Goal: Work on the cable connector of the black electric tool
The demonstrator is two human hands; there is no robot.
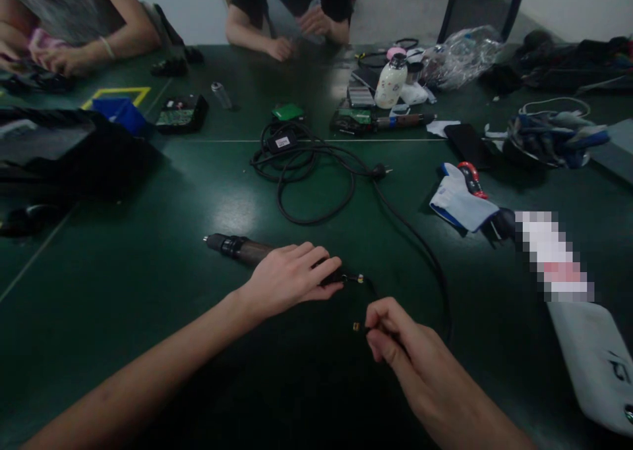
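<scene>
An electric screwdriver (250,251) lies on the green table, its bit end pointing left. My left hand (297,272) is wrapped over its rear part and hides much of the body. A short black lead with a small pale connector (361,279) sticks out of its right end. My right hand (395,338) pinches a black cable close to its end, where a small golden-tipped connector (356,327) shows beyond the fingertips. The two connectors are apart. From the right hand the black power cord (440,272) curves up to a loose coil with a plug (380,170).
Gloves (462,199), a black phone (467,143), a bottle (391,81) and a second screwdriver (403,122) lie to the right and behind. A black bag (74,153) and blue box (119,115) stand left. Two people sit across the table. A white case (591,364) lies at right.
</scene>
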